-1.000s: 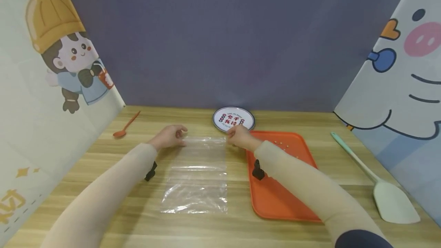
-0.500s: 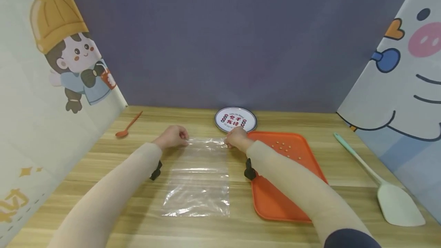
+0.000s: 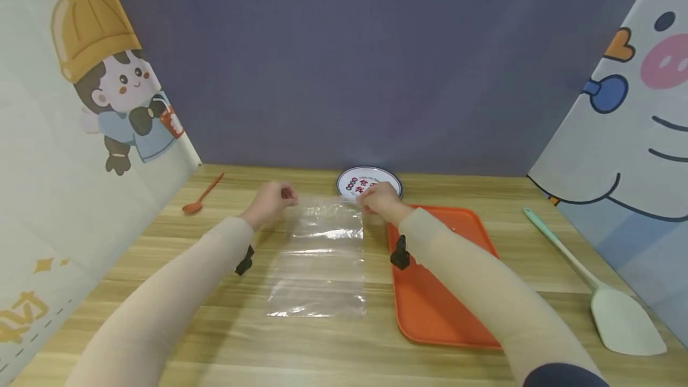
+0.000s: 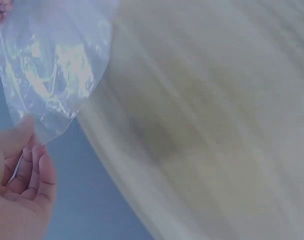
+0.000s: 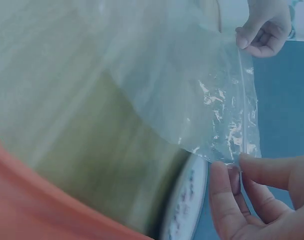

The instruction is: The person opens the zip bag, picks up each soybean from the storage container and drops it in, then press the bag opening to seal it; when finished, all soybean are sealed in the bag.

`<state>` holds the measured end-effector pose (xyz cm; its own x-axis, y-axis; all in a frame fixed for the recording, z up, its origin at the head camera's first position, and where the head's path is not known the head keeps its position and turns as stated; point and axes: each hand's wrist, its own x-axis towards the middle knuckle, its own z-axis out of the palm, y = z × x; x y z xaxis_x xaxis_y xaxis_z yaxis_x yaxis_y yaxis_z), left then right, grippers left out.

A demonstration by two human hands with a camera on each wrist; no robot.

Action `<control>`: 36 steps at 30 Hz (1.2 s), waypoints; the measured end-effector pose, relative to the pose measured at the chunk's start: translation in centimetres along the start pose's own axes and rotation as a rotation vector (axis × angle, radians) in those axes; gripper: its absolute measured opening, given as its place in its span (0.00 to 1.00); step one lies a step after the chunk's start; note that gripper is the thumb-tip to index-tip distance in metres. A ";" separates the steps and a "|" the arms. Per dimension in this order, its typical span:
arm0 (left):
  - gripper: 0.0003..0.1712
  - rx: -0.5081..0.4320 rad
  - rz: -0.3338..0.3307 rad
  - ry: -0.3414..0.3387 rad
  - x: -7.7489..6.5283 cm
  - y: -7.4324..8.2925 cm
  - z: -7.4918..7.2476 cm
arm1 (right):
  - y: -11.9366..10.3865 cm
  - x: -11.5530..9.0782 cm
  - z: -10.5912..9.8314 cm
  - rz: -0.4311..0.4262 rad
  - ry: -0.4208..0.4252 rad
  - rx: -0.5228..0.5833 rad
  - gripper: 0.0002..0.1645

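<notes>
A clear plastic zip bag [image 3: 322,261] stretches between both hands, its top edge raised and its lower end toward the front of the table. My left hand [image 3: 275,202] pinches the bag's top left corner. In the left wrist view that hand's thumb [image 4: 22,132] presses the film against the fingers. The top right corner is pinched by my right hand [image 3: 381,200], which overlaps the plate in the head view. A zip strip [image 5: 243,100] runs along the bag's top between the two hands in the right wrist view.
An orange tray [image 3: 446,315] lies under the right forearm, small pale bits on it mostly hidden. Behind the right hand is a white oval plate [image 3: 348,187] with red lettering. A small orange spoon [image 3: 194,205] lies at far left, a pale green spatula [image 3: 618,315] at far right.
Both hands have closed on the bag's top corners and lifted that edge up and away, the bag sliding back with them. The right sleeve again covers most of the small bits.
</notes>
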<state>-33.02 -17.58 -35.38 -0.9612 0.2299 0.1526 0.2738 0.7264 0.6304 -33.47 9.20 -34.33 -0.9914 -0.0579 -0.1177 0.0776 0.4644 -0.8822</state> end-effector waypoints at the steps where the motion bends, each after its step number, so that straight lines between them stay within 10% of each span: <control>1: 0.03 0.005 0.016 0.015 0.1 0.3 -0.1 | -0.2 0.0 -0.3 0.000 0.005 0.017 0.11; 11: 0.07 -0.004 0.070 0.106 0.5 2.5 -1.7 | -1.8 -0.3 -3.2 -0.009 -0.027 0.089 0.16; 36: 0.04 0.011 0.229 0.086 -3.6 3.9 -0.6 | -0.1 -5.0 -4.5 -0.238 -0.078 -0.221 0.11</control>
<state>-28.50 -15.96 -33.01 -0.8732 0.3341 0.3547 0.4848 0.6691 0.5633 -29.00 13.42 -31.55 -0.9672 -0.2512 0.0378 -0.1885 0.6099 -0.7698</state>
